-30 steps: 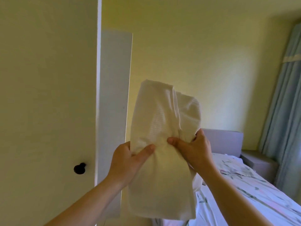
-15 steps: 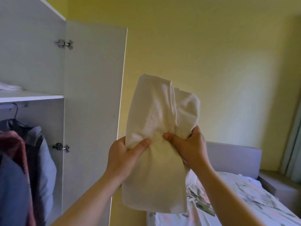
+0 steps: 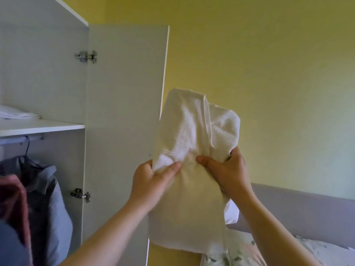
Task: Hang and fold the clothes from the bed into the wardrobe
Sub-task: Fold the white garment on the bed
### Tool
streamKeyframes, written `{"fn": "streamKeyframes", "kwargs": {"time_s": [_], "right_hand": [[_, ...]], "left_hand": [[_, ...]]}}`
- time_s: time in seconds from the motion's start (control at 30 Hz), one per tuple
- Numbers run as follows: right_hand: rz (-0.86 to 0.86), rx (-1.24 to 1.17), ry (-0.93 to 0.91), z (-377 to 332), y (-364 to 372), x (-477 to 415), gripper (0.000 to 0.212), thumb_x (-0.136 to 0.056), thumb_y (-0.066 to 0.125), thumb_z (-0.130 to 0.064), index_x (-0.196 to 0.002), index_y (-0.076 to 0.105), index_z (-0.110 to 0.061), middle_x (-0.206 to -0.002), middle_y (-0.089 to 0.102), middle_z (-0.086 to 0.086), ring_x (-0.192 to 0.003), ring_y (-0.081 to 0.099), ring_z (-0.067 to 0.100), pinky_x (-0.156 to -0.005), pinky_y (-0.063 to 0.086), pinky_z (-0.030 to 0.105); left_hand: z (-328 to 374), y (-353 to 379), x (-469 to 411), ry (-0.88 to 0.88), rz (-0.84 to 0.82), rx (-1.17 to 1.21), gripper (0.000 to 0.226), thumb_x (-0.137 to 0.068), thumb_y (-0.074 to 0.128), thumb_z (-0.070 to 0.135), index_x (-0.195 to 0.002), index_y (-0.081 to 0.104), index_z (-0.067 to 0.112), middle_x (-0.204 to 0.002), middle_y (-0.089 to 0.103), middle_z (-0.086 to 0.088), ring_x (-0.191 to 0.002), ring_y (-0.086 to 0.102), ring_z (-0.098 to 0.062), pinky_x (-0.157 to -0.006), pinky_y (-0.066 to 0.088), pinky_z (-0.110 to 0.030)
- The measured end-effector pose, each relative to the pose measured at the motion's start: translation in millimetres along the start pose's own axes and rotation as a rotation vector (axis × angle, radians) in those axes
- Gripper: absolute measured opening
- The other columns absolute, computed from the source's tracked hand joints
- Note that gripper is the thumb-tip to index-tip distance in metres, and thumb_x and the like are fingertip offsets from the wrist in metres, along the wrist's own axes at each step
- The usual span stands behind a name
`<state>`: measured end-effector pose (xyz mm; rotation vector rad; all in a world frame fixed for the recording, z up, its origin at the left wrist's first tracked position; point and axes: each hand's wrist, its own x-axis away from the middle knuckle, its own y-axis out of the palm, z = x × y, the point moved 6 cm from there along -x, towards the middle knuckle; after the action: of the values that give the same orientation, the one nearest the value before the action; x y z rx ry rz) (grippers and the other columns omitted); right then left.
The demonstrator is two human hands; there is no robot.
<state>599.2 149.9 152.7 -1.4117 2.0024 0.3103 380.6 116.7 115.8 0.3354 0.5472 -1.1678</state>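
My left hand (image 3: 151, 181) and right hand (image 3: 228, 169) grip the folded cream garment (image 3: 192, 135) upright, right of the wardrobe shelf (image 3: 42, 126); left hand seems nearer.

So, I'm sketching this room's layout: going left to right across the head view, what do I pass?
From the left: dark red garment, grey-blue hanging shirt, open white wardrobe door, cream waffle-textured folded cloth, grey padded headboard.

Both bare forearms reach up and forward. The left hand (image 3: 151, 186) pinches the cream cloth (image 3: 192, 129), thumb in front and fingers behind. Just beside it, the right hand (image 3: 228, 172) grips the same way. The thumb tips point toward each other.
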Motion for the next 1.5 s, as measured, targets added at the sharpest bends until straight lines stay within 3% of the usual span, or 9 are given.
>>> {"fn": "streamKeyframes", "kwargs": {"time_s": [0.2,0.37,0.47,0.67,0.8,0.9,1.13,1.37,1.5], "right_hand": [[-0.128,-0.118,-0.054,5,101,-63,0.065,-0.04,0.087,-0.058,-0.092,0.052,-0.042,-0.086,0.067,-0.024,-0.076,0.062,-0.01,-0.064,0.049,0.02],[-0.264,-0.261,-0.11,2,204,-92,0.064,-0.043,0.088,-0.058,-0.094,0.053,-0.041,-0.087,0.067,-0.029,-0.075,0.062,-0.013,-0.061,0.047,0.017],[-0.364,-0.335,-0.133,-4,266,-106,0.064,-0.048,0.09,-0.054,-0.095,0.049,-0.04,-0.086,0.067,-0.023,-0.075,0.063,-0.009,-0.058,0.045,0.013],[-0.56,-0.486,-0.191,-25,370,-137,0.057,-0.054,0.089,-0.049,-0.09,0.045,-0.044,-0.086,0.064,-0.026,-0.074,0.061,-0.012,-0.054,0.044,0.008],[-0.665,-0.592,-0.22,-38,434,-150,0.053,-0.059,0.09,-0.041,-0.093,0.048,-0.044,-0.086,0.065,-0.027,-0.076,0.06,-0.017,-0.054,0.045,0.005],[-0.719,-0.627,-0.225,-49,478,-154,0.049,-0.063,0.087,-0.04,-0.09,0.048,-0.042,-0.089,0.064,-0.024,-0.076,0.061,-0.01,-0.058,0.042,0.01],[-0.742,-0.714,-0.27,-90,560,-167,0.05,-0.064,0.088,-0.037,-0.092,0.047,-0.043,-0.091,0.061,-0.026,-0.072,0.056,-0.019,-0.053,0.042,0.003],[-0.684,-0.774,-0.296,-144,623,-200,0.049,-0.063,0.089,-0.037,-0.09,0.048,-0.038,-0.092,0.059,-0.025,-0.081,0.054,-0.01,-0.06,0.04,0.012],[-0.671,-0.777,-0.32,-169,663,-217,0.062,-0.063,0.089,-0.036,-0.113,0.056,-0.02,-0.105,0.066,-0.011,-0.093,0.063,0.01,-0.074,0.051,0.026]], "left_hand": [[-31,-46,-65,-0.022,0.126,-0.064,0.039,-0.067,0.075,0.052,-0.078,0.073,0.014,-0.073,0.074,0.004,-0.07,0.071,-0.01,-0.064,0.055,-0.027],[-54,-101,-106,-0.008,0.246,-0.136,0.012,-0.078,0.077,0.032,-0.067,0.074,0.029,-0.064,0.072,0.008,-0.057,0.067,-0.003,-0.047,0.045,-0.012],[-69,-137,-128,-0.029,0.355,-0.197,0.02,-0.076,0.078,0.036,-0.072,0.074,0.018,-0.07,0.074,0.003,-0.063,0.07,-0.01,-0.048,0.049,-0.015],[-78,-188,-167,0.0,0.524,-0.322,0.012,-0.076,0.078,0.039,-0.072,0.075,0.028,-0.073,0.074,0.013,-0.065,0.068,0.002,-0.05,0.045,-0.009],[-89,-221,-187,-0.058,0.572,-0.401,0.011,-0.081,0.073,0.042,-0.079,0.075,0.032,-0.08,0.075,0.01,-0.074,0.071,-0.005,-0.069,0.054,-0.026],[-94,-239,-202,-0.065,0.532,-0.43,0.014,-0.08,0.066,0.044,-0.084,0.074,0.034,-0.087,0.075,0.011,-0.084,0.071,-0.006,-0.076,0.055,-0.027],[-84,-305,-248,0.036,0.613,-0.698,0.016,-0.089,0.064,0.032,-0.077,0.072,0.026,-0.075,0.071,0.024,-0.069,0.064,0.009,-0.055,0.042,-0.005],[-66,-364,-316,0.086,0.616,-0.735,0.015,-0.089,0.066,0.031,-0.076,0.069,0.023,-0.071,0.071,0.014,-0.06,0.062,0.011,-0.052,0.043,-0.004],[-64,-396,-349,0.088,0.653,-0.781,0.016,-0.089,0.066,0.034,-0.079,0.068,0.022,-0.079,0.068,0.014,-0.062,0.061,0.009,-0.055,0.045,-0.007]]}}
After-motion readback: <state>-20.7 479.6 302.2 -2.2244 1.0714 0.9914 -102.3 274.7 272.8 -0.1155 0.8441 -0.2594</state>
